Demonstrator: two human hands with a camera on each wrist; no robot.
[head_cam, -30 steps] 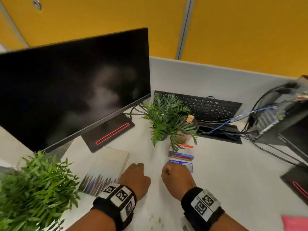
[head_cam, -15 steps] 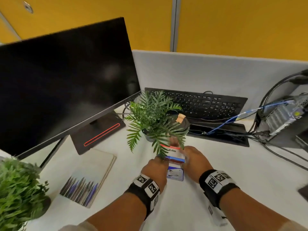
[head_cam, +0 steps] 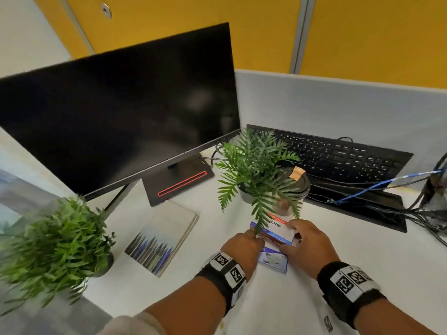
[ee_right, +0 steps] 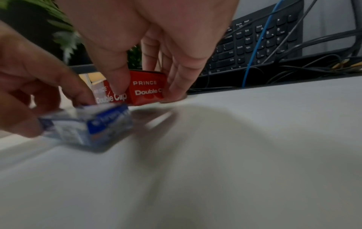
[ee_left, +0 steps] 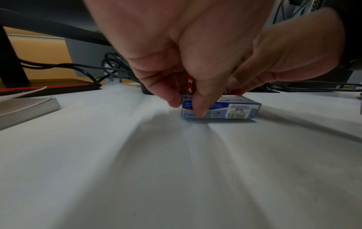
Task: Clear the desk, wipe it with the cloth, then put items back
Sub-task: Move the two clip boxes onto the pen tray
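Both hands reach forward, palms down. The left hand (head_cam: 244, 247) pinches the blue box (ee_left: 221, 108) by its left end. Just beyond, the right hand (head_cam: 308, 245) grips the red box (ee_right: 146, 88), fingers curled over it.

A red "Prince Double Clip" box (ee_right: 146, 87) is standing on the white desk (head_cam: 362, 267) between curled fingertips (ee_right: 176, 91), a blue box (ee_left: 225, 108) lying just nearer, fingertips (ee_left: 198, 110) touching it.
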